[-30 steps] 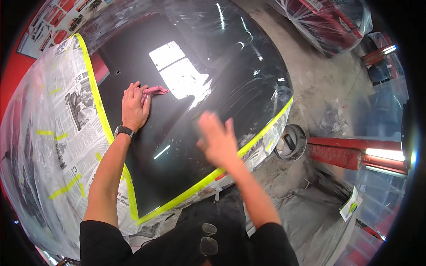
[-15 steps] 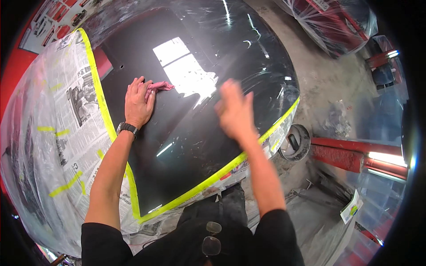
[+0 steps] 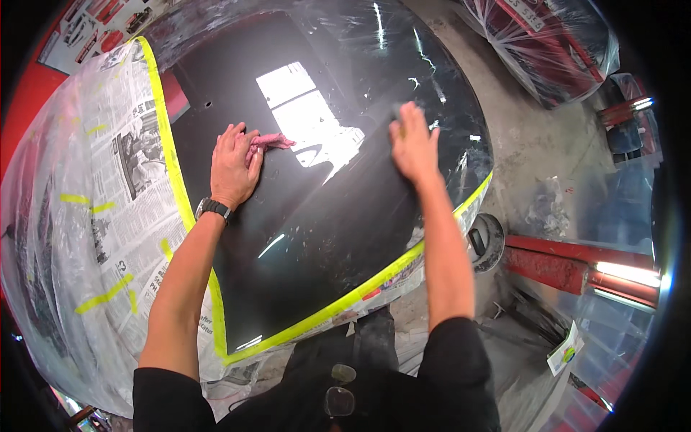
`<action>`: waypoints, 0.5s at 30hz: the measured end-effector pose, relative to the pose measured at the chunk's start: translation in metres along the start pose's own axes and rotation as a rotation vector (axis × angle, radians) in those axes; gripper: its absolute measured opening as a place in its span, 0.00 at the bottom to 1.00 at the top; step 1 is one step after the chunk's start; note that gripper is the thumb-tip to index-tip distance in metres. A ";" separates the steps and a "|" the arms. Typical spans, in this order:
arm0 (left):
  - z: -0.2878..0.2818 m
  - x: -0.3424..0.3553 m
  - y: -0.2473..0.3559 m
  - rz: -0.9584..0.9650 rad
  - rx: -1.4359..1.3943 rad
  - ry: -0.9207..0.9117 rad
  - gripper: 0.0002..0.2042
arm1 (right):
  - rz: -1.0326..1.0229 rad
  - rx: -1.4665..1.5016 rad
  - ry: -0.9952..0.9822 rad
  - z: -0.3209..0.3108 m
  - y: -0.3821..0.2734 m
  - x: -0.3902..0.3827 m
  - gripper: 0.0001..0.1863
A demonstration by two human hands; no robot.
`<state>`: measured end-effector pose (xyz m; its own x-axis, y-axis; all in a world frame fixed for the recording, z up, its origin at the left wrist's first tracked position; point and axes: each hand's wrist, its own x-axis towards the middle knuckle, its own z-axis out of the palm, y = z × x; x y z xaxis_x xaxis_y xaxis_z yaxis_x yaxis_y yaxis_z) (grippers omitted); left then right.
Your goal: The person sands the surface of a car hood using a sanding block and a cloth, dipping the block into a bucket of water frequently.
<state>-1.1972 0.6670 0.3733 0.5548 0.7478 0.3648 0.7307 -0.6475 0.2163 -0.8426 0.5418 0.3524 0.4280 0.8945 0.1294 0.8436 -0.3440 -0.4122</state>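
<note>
A glossy dark car panel (image 3: 317, 230), streaked toward its right side, is bordered by yellow tape (image 3: 324, 306), with masking newspaper (image 3: 115, 219) on the left. My left hand (image 3: 234, 169), wearing a wristwatch, rests on the panel with its fingers over a bunched pink cloth (image 3: 277, 142), gripping it. Farther right, my right hand (image 3: 415, 151) lies on the dark surface, fingers extended and slightly blurred, thumb apart; whether anything small is under them I cannot make out.
Clear plastic sheeting (image 3: 43, 230) drapes the left side. A plastic-covered red part (image 3: 547, 50) lies at top right. At right are a round container (image 3: 489, 248) on the floor and red lamp fixtures with lit tubes (image 3: 554, 266). A printed board (image 3: 90, 32) stands top left.
My right hand has swept up and rightward across the panel. My left hand and the pink cloth have shifted slightly rightward within the view, along with much of the scene.
</note>
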 end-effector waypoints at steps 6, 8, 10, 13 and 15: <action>-0.009 -0.014 -0.025 -0.039 0.049 -0.002 0.18 | -0.252 -0.078 -0.030 0.055 -0.094 -0.086 0.33; -0.012 -0.014 -0.026 -0.037 0.058 0.000 0.18 | -0.323 0.007 -0.099 0.038 -0.109 -0.111 0.34; -0.012 -0.012 -0.023 -0.019 0.050 0.003 0.18 | -0.479 0.041 -0.189 0.026 -0.079 -0.097 0.34; -0.003 -0.002 -0.008 -0.006 0.019 0.017 0.18 | -0.021 0.004 -0.009 0.008 0.009 0.024 0.34; 0.003 0.002 0.002 -0.004 -0.009 0.025 0.18 | 0.236 -0.006 -0.007 -0.001 0.047 0.065 0.35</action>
<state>-1.1930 0.6676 0.3716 0.5413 0.7467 0.3867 0.7295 -0.6457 0.2256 -0.7749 0.5838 0.3425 0.6112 0.7911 0.0243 0.7225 -0.5452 -0.4250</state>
